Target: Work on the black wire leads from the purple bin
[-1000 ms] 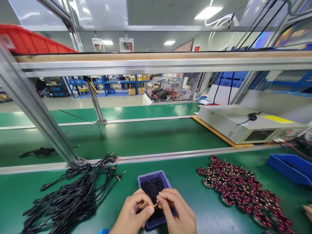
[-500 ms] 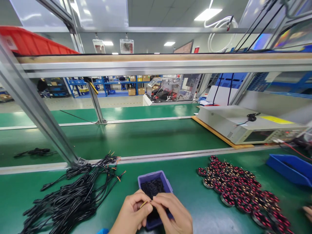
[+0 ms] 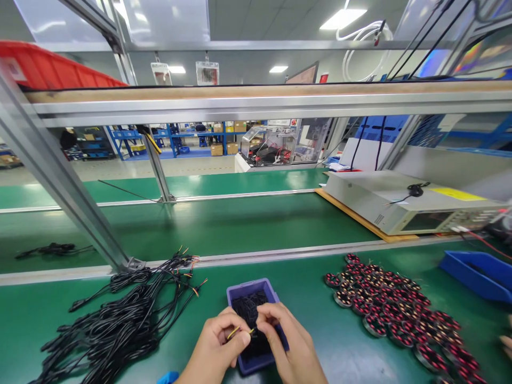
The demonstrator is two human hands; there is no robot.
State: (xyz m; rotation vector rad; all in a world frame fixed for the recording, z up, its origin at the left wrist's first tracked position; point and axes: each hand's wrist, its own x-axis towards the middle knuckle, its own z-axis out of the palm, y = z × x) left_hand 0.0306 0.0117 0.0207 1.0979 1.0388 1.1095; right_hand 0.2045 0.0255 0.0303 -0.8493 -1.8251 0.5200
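Observation:
My left hand [image 3: 218, 344] pinches a thin yellow wire [image 3: 233, 333] between thumb and forefinger, and a short end of it sticks out to the right past the fingertips. Close beside that end, my right hand [image 3: 290, 341] is closed in a pinch; whatever lies between its fingertips is too small to name. Both hands are above a purple plastic bin [image 3: 275, 292], partly covering it. Inside the bin lie many short, thin black pieces [image 3: 248, 307].
Bundled black cables [image 3: 116, 325] with bare coloured ends lie to the left. Copper-wound motor stators [image 3: 394, 306] cover the bench at right, near a blue tray [image 3: 476, 274]. A grey instrument [image 3: 400, 200] sits behind them. Part of another person's hand [image 3: 507, 337] shows at the right edge.
My right hand has moved slightly up and right, opening a small gap from my left fingertips. The yellow wire's end now shows between the hands. The other person's hand has shifted.

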